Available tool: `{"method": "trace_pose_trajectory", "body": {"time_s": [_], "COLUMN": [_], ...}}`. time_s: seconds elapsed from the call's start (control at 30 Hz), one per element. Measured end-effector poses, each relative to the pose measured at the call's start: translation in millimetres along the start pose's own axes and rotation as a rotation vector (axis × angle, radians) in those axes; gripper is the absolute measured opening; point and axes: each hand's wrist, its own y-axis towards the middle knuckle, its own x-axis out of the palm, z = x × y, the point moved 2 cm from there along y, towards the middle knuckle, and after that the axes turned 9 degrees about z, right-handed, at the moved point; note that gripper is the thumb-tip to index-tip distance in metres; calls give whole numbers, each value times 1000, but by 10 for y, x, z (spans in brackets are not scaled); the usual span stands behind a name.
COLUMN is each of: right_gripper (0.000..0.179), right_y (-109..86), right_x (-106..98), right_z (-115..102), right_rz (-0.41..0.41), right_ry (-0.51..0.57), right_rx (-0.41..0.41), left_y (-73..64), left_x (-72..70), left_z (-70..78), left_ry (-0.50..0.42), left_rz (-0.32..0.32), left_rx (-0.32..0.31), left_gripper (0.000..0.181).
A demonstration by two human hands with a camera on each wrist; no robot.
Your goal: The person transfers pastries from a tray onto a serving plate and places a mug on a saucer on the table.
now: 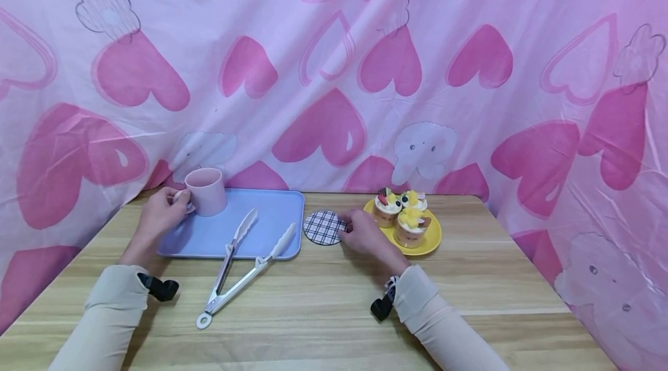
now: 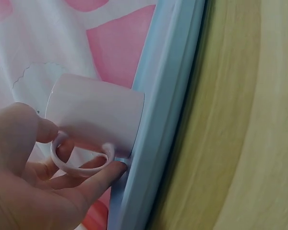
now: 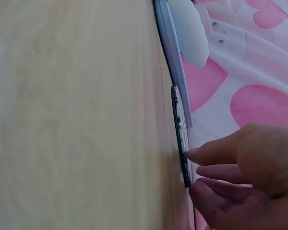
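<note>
A pink mug (image 1: 206, 192) stands upright on the left part of the blue tray (image 1: 203, 237). My left hand (image 1: 163, 210) holds it by the handle (image 2: 81, 170); the left wrist view shows the thumb and curled fingers around that ring. Right of the tray, a round plaid coaster (image 1: 323, 227) lies flat on the table. With thumb and fingertips, my right hand (image 1: 362, 233) pinches the coaster's right edge. Seen nearly edge-on in the right wrist view, the coaster (image 3: 180, 129) shows the thumb on its top face and a finger at its rim.
Spread metal tongs (image 1: 242, 290) with pale tips lie partly over the tray's front edge. A yellow plate (image 1: 433, 237) right of my right hand bears three dessert cups (image 1: 409, 232). A pink heart-patterned curtain (image 1: 334, 69) hangs behind the wooden table (image 1: 313, 313).
</note>
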Motion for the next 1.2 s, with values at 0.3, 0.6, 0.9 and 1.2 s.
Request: {"method": "trace_pose_trajectory", "body": {"time_s": [0.3,0.6,0.9,1.2], "right_gripper": [43,40,39,37], "right_y": [-23,14,28,14], "right_x": [-14,-12,-1,8], "right_z": [6,4,6,35], "right_rz": [-21,-21,-24,-36], "right_ry": [-6,-19,-32,-11], "right_rx": [39,11,-2,3], "left_y": [20,-18,-37,-117], "left_x": [66,76,84,83], "left_z": [14,65,161,341], "left_ry": [-295,-342,-252,-320], "left_rz": [-18,-27,-26,-48], "left_rx": [-102,-94,-77,33], "left_gripper": [53,53,58,56]}}
